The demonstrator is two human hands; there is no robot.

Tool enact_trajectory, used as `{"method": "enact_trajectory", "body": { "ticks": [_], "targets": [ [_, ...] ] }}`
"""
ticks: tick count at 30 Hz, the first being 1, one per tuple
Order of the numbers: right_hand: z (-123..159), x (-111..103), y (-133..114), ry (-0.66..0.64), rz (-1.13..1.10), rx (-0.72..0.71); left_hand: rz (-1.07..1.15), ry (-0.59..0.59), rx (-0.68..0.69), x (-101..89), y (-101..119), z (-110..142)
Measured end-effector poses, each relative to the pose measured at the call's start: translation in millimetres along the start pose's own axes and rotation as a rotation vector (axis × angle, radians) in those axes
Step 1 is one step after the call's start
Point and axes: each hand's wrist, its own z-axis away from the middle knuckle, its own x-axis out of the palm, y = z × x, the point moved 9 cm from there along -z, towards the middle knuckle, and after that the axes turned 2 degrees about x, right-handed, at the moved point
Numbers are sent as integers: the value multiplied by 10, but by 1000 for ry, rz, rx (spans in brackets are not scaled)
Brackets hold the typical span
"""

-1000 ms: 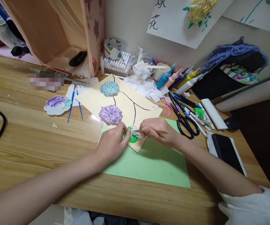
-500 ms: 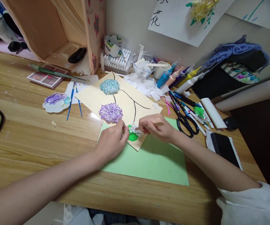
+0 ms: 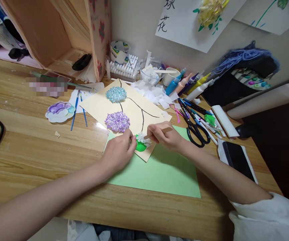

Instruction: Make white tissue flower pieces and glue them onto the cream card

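Observation:
My right hand [image 3: 162, 134] is closed around a flat wooden craft stick [image 3: 166, 129], its tip at a cluster of white paper bits [image 3: 143, 139]. Those bits sit on a round green patch [image 3: 140, 146] near the front corner of a cream sheet [image 3: 94, 103]. Beside the patch, my left hand [image 3: 120, 146] has its thumb and fingers pinched together; what they hold, if anything, is hidden. A purple paper flower [image 3: 117, 121] lies just above the left hand, with a blue one [image 3: 116, 94] farther back. Black stem lines [image 3: 142, 120] run across the sheet.
Under the cream sheet lies green paper [image 3: 159, 177]. Black scissors [image 3: 197, 132] and several pens are on the right, near a phone [image 3: 238, 160]. White paper scraps [image 3: 154, 92] and paint bottles [image 3: 175, 82] stand behind. Two brushes [image 3: 75, 110] and a palette [image 3: 59, 112] are left.
The view has shifted slightly, so everything sits a little differently in the frame. Both hands stay by the green patch with almost the same grip.

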Motion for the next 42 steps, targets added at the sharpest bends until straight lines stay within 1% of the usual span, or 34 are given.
{"method": "enact_trajectory", "body": {
  "ticks": [2,3,4,5,6,7,8,9,10,11,13,14,16,18,21,23,25,26,27,29,31,33,35,39,42],
  "targets": [
    [13,-84,38,44,-76,26,7,-4,-7,-3,-6,2],
    [25,-197,70,115,-117,40,11,-4,-9,-6,-8,4],
    [50,-361,115,226,-149,56,14,-3,-9,-9,-9,6],
    [94,-562,172,367,-161,76,16,-1,-6,-11,-8,7],
    [162,-776,227,521,-141,91,19,1,-3,-13,-9,9],
    [230,-958,270,642,-88,100,24,3,0,-13,-10,10],
    [268,-1075,309,689,-15,109,31,5,3,-13,-13,10],
    [292,-1153,351,703,73,121,41,7,4,-13,-17,9],
    [301,-1187,397,685,170,133,52,9,3,-11,-23,8],
    [293,-1170,460,630,249,147,66,11,3,-10,-29,6],
    [266,-1040,613,481,327,165,94,15,6,-8,-35,4],
    [267,-983,685,449,353,174,110,17,8,-7,-35,5],
    [268,-911,797,454,406,188,148,11,12,0,-27,10],
    [251,-883,866,490,483,204,194,-9,17,16,-10,17],
    [197,-886,869,519,553,209,268,-39,29,32,22,26],
    [189,-925,805,555,494,214,330,-46,34,25,31,28],
    [202,-947,702,591,323,225,396,-33,30,-4,18,32],
    [199,-921,644,581,192,226,425,-19,28,-28,8,34],
    [173,-851,572,529,34,210,452,-1,30,-57,-1,37],
    [93,-602,408,328,-235,199,498,38,42,-125,-13,42],
    [43,-394,236,189,-375,194,542,57,63,-177,-12,38],
    [-2,-211,113,60,-434,196,579,58,75,-202,-10,19],
    [-42,-95,52,-21,-443,195,595,55,77,-204,-19,-14],
    [-114,-63,64,-36,-371,188,572,71,64,-182,-64,-73],
    [-139,-69,87,-39,-298,180,507,90,45,-167,-95,-78]
  ]
}}
